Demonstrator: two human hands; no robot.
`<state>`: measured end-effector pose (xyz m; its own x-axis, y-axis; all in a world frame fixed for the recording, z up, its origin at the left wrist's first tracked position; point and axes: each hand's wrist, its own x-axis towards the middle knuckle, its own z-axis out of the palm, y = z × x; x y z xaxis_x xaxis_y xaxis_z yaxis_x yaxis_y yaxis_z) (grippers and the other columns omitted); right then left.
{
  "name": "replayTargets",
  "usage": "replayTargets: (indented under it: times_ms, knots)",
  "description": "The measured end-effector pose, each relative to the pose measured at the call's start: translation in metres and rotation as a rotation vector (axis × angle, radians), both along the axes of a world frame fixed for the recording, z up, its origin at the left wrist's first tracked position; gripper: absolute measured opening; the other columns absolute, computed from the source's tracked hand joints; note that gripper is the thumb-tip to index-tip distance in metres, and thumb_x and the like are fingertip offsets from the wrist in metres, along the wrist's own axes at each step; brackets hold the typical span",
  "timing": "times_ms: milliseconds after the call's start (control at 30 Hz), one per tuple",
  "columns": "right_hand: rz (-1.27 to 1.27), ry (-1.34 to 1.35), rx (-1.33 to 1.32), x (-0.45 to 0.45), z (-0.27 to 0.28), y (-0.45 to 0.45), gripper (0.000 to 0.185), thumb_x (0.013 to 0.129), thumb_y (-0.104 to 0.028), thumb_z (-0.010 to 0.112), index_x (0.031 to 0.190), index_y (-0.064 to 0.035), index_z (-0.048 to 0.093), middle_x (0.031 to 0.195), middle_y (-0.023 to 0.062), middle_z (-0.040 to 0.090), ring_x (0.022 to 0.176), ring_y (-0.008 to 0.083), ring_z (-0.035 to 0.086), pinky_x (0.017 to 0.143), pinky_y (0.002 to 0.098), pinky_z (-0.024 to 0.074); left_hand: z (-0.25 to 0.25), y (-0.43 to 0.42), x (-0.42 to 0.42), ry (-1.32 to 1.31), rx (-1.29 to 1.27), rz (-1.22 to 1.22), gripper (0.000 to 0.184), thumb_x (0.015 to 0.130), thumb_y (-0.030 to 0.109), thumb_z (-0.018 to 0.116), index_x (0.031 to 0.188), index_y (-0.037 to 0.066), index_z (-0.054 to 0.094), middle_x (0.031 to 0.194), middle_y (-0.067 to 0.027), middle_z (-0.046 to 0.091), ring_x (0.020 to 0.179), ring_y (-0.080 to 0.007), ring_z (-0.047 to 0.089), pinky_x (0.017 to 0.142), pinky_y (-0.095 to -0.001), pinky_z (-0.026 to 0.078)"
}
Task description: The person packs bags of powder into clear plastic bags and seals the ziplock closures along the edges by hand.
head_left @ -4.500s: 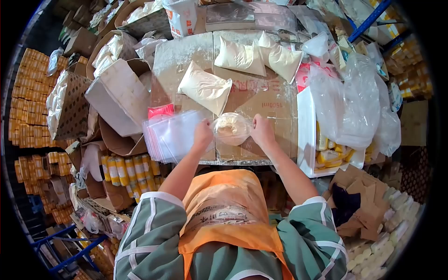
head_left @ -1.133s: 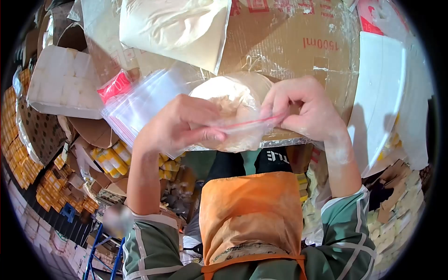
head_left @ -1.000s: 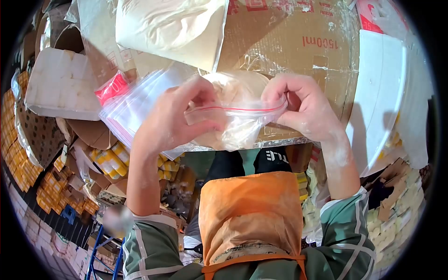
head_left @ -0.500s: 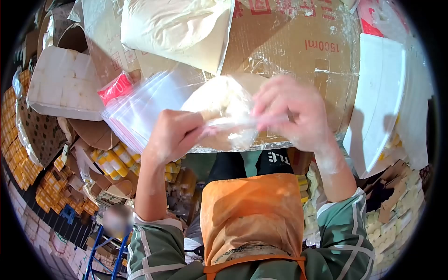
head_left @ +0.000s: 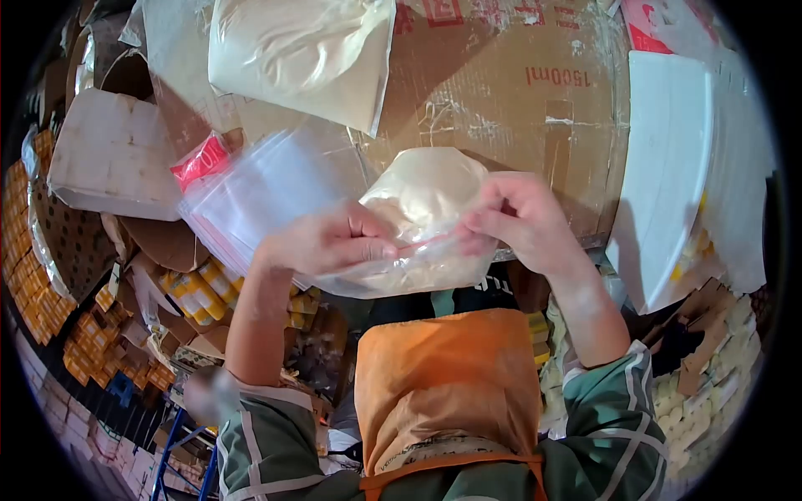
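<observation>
A clear zip bag [head_left: 430, 185] holding cream-coloured powder lies at the near edge of the cardboard, its top flap hanging over toward my apron. A thin red line runs along its closure between my hands. My left hand [head_left: 334, 242] pinches that closure at its left part, thumb on top. At the other side, my right hand [head_left: 520, 219] grips the closure between thumb and curled fingers. Just left of the bag is a stack of flat clear plastic bags [head_left: 251, 196]. Farther back rests another filled bag [head_left: 301, 54] of the same cream colour.
Printed cardboard [head_left: 501, 92] forms the work surface. A red packet [head_left: 200, 162] sits by the stacked bags. White foam boxes stand left [head_left: 117, 159] and right [head_left: 668, 159]. Yellow packs [head_left: 200, 292] lie below left, near a blue ladder [head_left: 171, 455] and a blurred person.
The bag has come nearer to me and its top is now spread out flat over the edge. My hands are lower, and the right one has slowed.
</observation>
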<state>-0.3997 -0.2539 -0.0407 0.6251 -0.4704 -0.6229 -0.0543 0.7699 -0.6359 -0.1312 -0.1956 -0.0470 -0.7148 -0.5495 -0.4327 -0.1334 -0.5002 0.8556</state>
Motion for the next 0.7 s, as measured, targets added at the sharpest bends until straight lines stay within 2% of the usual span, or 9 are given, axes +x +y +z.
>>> replayTargets:
  times_ms: [133,200,233,267,367,500,600,667,700]
  knots:
    - [0.093,-0.067,0.150,-0.002,-0.016,-0.006,0.019,0.092,-0.014,0.063,0.077,-0.0032,0.057,0.073,0.0070,0.067,0.062,0.0101,0.063,0.053,0.0211,0.0499,0.027,-0.016,-0.005,-0.239,-0.104,0.034,0.038,0.094,0.032,0.060,0.076,-0.002,0.056,0.068,-0.0125,0.054,0.064,-0.0225,0.054,0.059,-0.0341,0.041]
    - [0.118,-0.135,0.147,-0.003,-0.019,-0.009,0.019,0.093,-0.013,0.063,0.078,-0.0020,0.057,0.075,0.0076,0.067,0.066,0.0087,0.064,0.057,0.0217,0.0508,0.037,-0.018,-0.015,-0.393,-0.233,0.139,0.047,0.084,0.045,0.069,0.085,-0.001,0.058,0.069,-0.0100,0.054,0.065,-0.0186,0.053,0.062,-0.0308,0.044]
    - [0.095,-0.095,0.148,-0.003,-0.013,-0.010,0.020,0.093,-0.013,0.063,0.077,-0.0030,0.057,0.074,0.0055,0.066,0.064,0.0070,0.062,0.056,0.0210,0.0489,0.045,-0.024,-0.021,-0.458,-0.289,0.033,0.046,0.075,0.040,0.077,0.089,0.001,0.058,0.075,-0.0098,0.058,0.066,-0.0222,0.055,0.066,-0.0316,0.046]
    - [0.094,-0.100,0.143,-0.003,-0.012,-0.009,0.020,0.093,-0.013,0.063,0.077,-0.0030,0.057,0.074,0.0055,0.066,0.064,0.0070,0.062,0.056,0.0210,0.0489,0.045,-0.024,-0.027,-0.463,-0.294,0.032,0.046,0.075,0.040,0.077,0.089,0.001,0.058,0.075,-0.0098,0.058,0.066,-0.0222,0.055,0.066,-0.0316,0.046]
    - [0.039,-0.020,0.036,-0.009,-0.007,-0.005,0.018,0.092,-0.012,0.063,0.078,-0.0031,0.058,0.072,0.0034,0.065,0.063,0.0060,0.061,0.056,0.0206,0.0475,0.041,-0.019,-0.041,-0.567,-0.322,-0.009,0.043,0.063,0.022,0.085,0.090,0.003,0.059,0.077,-0.0099,0.061,0.068,-0.0265,0.056,0.066,-0.0325,0.047]
    - [0.063,0.022,-0.098,-0.023,-0.006,-0.004,0.014,0.093,-0.011,0.062,0.083,-0.0016,0.060,0.076,0.0048,0.066,0.065,0.0076,0.061,0.059,0.0220,0.0492,0.037,-0.014,-0.052,-0.478,-0.359,0.080,0.041,0.063,0.023,0.085,0.087,0.003,0.059,0.073,-0.0095,0.059,0.065,-0.0260,0.054,0.063,-0.0321,0.045]
    - [0.046,0.067,-0.202,-0.026,-0.008,0.000,0.014,0.092,-0.013,0.063,0.086,-0.0010,0.061,0.084,0.0075,0.067,0.071,0.0102,0.062,0.063,0.0244,0.0504,0.029,-0.016,-0.055,-0.454,-0.291,0.044,0.036,0.066,0.022,0.084,0.083,0.002,0.058,0.071,-0.0064,0.057,0.064,-0.0187,0.052,0.061,-0.0304,0.043]
    - [0.006,0.083,-0.299,-0.027,-0.008,0.000,0.014,0.091,-0.014,0.065,0.087,-0.0009,0.062,0.089,0.0079,0.067,0.076,0.0107,0.062,0.066,0.0261,0.0507,0.019,-0.018,-0.055,-0.456,-0.066,0.059,0.031,0.071,0.021,0.079,0.081,0.001,0.058,0.066,-0.0075,0.058,0.061,-0.0200,0.053,0.060,-0.0339,0.044]
    - [-0.011,0.025,-0.483,-0.029,-0.008,-0.001,0.016,0.087,-0.016,0.070,0.087,-0.0011,0.063,0.095,0.0084,0.067,0.081,0.0115,0.061,0.070,0.0274,0.0506,0.016,-0.018,-0.053,-0.396,-0.031,0.098,0.030,0.074,0.021,0.078,0.080,0.000,0.058,0.066,-0.0071,0.058,0.061,-0.0151,0.050,0.059,-0.0328,0.043]
